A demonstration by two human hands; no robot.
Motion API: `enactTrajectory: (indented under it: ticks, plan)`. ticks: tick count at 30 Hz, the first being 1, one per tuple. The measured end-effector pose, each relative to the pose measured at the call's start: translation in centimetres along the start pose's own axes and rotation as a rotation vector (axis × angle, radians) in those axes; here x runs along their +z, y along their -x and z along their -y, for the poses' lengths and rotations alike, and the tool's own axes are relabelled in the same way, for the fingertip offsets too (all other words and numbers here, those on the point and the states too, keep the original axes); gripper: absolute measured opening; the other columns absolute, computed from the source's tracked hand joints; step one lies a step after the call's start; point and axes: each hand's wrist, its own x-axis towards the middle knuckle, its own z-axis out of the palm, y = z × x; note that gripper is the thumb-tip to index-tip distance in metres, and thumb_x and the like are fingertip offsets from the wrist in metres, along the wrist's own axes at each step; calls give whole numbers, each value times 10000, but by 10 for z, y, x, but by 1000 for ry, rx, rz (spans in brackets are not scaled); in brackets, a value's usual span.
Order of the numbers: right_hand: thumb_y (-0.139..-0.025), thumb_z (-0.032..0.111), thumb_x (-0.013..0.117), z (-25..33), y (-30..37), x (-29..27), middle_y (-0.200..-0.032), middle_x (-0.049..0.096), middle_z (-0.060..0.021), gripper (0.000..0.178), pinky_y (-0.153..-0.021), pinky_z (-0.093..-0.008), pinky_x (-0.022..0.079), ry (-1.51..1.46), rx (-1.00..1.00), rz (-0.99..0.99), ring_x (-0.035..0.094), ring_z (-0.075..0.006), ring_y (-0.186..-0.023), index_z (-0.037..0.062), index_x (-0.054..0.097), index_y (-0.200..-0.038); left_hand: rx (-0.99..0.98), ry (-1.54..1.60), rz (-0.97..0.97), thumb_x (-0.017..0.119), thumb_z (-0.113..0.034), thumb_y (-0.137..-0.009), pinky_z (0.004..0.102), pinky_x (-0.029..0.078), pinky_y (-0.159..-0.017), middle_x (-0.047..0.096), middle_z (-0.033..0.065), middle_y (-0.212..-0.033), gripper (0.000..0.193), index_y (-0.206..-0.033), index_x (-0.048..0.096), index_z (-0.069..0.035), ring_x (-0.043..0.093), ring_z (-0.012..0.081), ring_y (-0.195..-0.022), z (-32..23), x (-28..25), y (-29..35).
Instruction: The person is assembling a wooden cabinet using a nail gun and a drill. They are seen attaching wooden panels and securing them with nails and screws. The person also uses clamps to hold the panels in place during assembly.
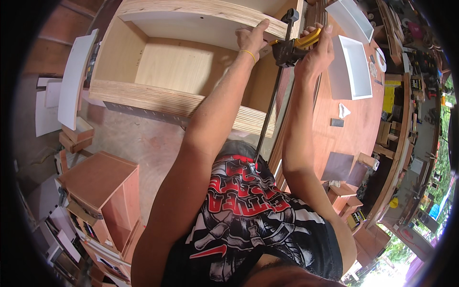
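Note:
My right hand (318, 55) is closed round the yellow handle of a black bar clamp (285, 53). The clamp's dark bar runs past the right end of a pale plywood cabinet (179, 98) and down toward my shirt. Just left of the clamp body, my left hand (252, 39), with a yellow band at its wrist, grips the edge of the cabinet's middle panel (201, 19). One digit lies up against the layered edge and the others curl at the panel; their tips are partly hidden. The cabinet lies with its open compartments facing up toward me.
On the right is a long reddish-brown worktop (356, 124) with white open boxes (354, 67) and a small dark block (337, 122). A brown wooden cabinet (103, 179) stands at lower left. White panels (76, 79) lean at the left; shelves of tools line the far right.

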Motion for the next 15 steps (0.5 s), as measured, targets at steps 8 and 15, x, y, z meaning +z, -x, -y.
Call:
enactTrajectory:
  ticks: [8, 15]
  plan:
    - [-1006, 320, 654, -10, -6, -1, -608, 591, -90, 382, -557, -292, 475, 193, -140, -82, 582, -159, -538, 30, 526, -793, -4, 6, -4, 793, -357, -864, 485, 529, -1023, 551, 255, -1311, 749, -1335, 487, 138, 595, 405, -1154, 3, 1, 1]
    - [-985, 169, 609, -11, -6, 2, -673, 622, -109, 245, -572, -302, 488, 118, -147, -90, 598, -171, -575, 0, 554, -816, -8, 5, 9, 805, -355, -852, 491, 532, -1027, 494, 283, -1367, 811, -1367, 442, 155, 572, 443, -1184, -3, -1, 1]
